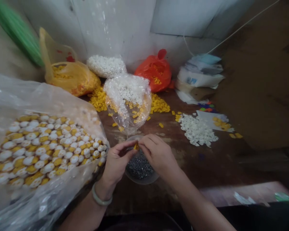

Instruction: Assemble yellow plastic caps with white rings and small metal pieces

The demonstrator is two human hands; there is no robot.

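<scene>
- Clamps the small yellow, seemingly plastic piece [136,146] between thumb and forefinger of the left hand [115,163].
- Meets the right side of that piece with the bunched fingertips of the right hand [159,152]; cannot tell from this view whether clamped too.
- Sits above the far part of the round translucent bowl [144,182] of small dark shiny bits [140,166], at the near middle of the dark brown wooden table [195,173].
- Probably weighs next to nothing and feels stiff, with little give under a pinch.
- Likely turns slippery if squeezed off-centre; best taken by opposite edges, using fingertip pads and light pressure.
- Seems hard to break, yet easy to drop among the dark bits.
- Likely calls for similar fingertip handling at the heap of flat white pieces [198,131] on the right and the loose yellow pieces [160,104] on the far side.
</scene>
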